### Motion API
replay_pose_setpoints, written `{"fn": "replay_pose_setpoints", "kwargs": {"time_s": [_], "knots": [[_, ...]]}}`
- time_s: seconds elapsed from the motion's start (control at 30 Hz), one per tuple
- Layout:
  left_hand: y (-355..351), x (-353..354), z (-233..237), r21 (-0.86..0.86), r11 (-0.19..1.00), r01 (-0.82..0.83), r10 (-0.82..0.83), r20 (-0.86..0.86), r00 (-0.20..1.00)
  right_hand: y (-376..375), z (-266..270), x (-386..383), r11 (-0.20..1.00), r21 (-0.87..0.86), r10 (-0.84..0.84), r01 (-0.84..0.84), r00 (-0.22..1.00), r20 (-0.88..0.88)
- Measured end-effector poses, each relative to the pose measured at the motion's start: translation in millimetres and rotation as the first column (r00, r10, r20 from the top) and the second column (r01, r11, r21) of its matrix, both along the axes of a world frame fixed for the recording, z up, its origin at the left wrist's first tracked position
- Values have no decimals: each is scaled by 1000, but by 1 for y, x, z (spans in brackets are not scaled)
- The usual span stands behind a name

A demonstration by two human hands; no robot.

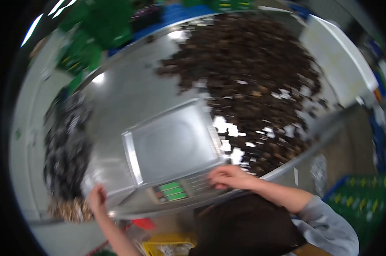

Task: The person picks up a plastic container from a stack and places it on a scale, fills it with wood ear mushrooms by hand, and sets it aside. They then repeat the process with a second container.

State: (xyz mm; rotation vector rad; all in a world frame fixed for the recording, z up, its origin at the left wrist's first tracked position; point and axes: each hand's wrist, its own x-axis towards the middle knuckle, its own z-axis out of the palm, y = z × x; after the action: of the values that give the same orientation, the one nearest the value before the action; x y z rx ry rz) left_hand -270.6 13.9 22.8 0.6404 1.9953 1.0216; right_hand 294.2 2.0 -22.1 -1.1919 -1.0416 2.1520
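A flat metal-topped weighing scale (174,138) sits on the steel table, its green display (173,191) lit on the near side. Over the right end of its keypad (198,182) hovers my right hand (229,177), fingers curled in; whether they hold or press anything is hidden. To the left of the scale is my left hand (98,197), closed and blurred. Next to it a pale see-through sheen, perhaps thin plastic, shows on the table; what those fingers hold cannot be made out. Small dark brown dried pieces (248,55) lie in a large heap behind and right of the scale.
Dark filled plastic bags (69,145) pile up at the left edge, with lighter brown pieces (69,210) below. A white foam box (340,59) stands at the right. Green crates (359,200) are at lower right, and a yellow basket (167,247) is under the table's near edge.
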Motion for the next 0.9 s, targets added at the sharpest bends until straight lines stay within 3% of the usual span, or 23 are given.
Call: {"fn": "replay_pose_setpoints", "kwargs": {"time_s": [0.03,0.07,0.1,0.17,0.2,0.27,0.37,0.4,0.43,0.5,0.53,0.67,0.73,0.77,0.8,0.83,0.87,0.9], "knots": [[-3,-11,-5,52,997,-48,40,136,990,0,2,2,993,73,91,-96,993,72],[-1,-12,-19,56,988,-142,144,-26,989,-5,-3,3,995,65,74,-76,997,28],[-7,-38,-21,-95,989,117,-142,-333,932,-7,-7,4,995,68,72,-70,997,-27],[2,-22,-31,129,991,-38,88,-406,909,-11,-5,8,996,59,71,-70,997,-15],[11,-4,-22,120,993,-13,60,-399,915,-12,-4,9,998,27,59,-58,998,-14],[22,24,-3,-58,977,203,-175,-760,626,-15,-5,15,999,42,27,-26,1000,-6],[28,-14,-20,-92,969,229,-221,-732,644,-20,-5,22,993,96,-68,70,997,-22],[27,-14,-18,-89,984,157,-178,-626,759,-21,-5,24,990,124,-75,74,997,9],[26,-22,-20,-91,982,166,-186,-627,756,-22,-5,26,985,152,-84,77,996,39],[21,-22,-18,105,991,85,-31,-433,901,-24,-6,32,986,144,-94,84,994,62],[15,-8,-2,70,994,78,-56,-270,961,-25,-6,34,987,136,-94,82,992,84],[18,-64,-27,28,1000,0,3,-121,993,-29,-9,43,987,133,-104,89,989,105],[18,-112,-54,193,968,-158,179,-97,979,-32,-17,48,980,174,-117,93,984,132],[17,-100,-47,192,969,-154,175,-99,980,-33,-17,53,980,173,-121,98,984,130],[12,-72,-34,341,919,-198,325,-371,870,-34,-16,61,966,228,-165,124,972,167],[6,-29,-14,490,852,-185,476,-578,663,-35,-16,70,947,284,-210,148,957,201],[0,21,3,502,862,-72,457,-707,540,-37,-18,81,910,374,-282,176,926,250],[-1,71,8,499,864,-71,453,-706,544,-40,-22,94,826,532,-383,187,878,286]]}}
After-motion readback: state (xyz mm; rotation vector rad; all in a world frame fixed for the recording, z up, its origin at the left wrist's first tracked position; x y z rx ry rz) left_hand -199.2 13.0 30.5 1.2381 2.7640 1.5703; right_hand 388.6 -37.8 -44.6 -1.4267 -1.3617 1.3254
